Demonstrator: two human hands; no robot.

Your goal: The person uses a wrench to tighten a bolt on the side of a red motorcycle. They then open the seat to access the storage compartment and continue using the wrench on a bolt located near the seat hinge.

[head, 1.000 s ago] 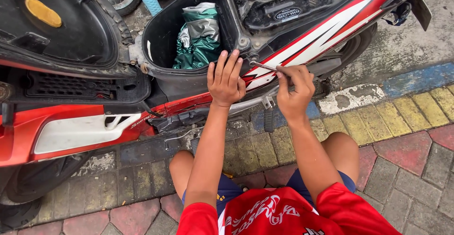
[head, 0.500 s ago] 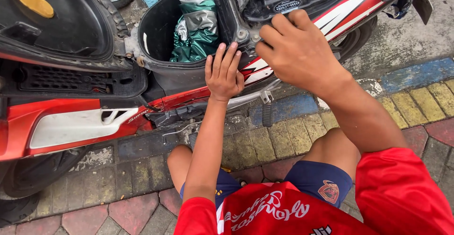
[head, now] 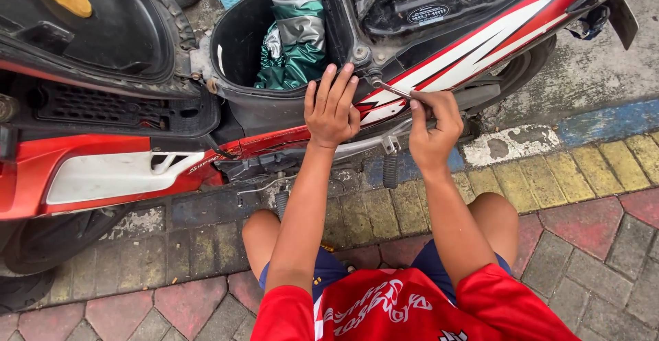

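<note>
Wrench on the bolt at the storage-tub rim, right hand on the handle.

The right hand (head: 432,125) was clenched around the lower end of a slim metal wrench (head: 392,90). The tool's long axis ran up and to the left from the fist, and its head sat on a bolt (head: 375,80) beside the rim of the scooter's open storage tub (head: 237,46). The bolt lay up-left of the grip and closer to the left hand (head: 333,108). That hand held nothing: it rested flat, fingers spread, against the red side panel (head: 274,138), just left of the wrench head. A green and silver bundle (head: 295,42) lay inside the tub, apart from both hands.
</note>
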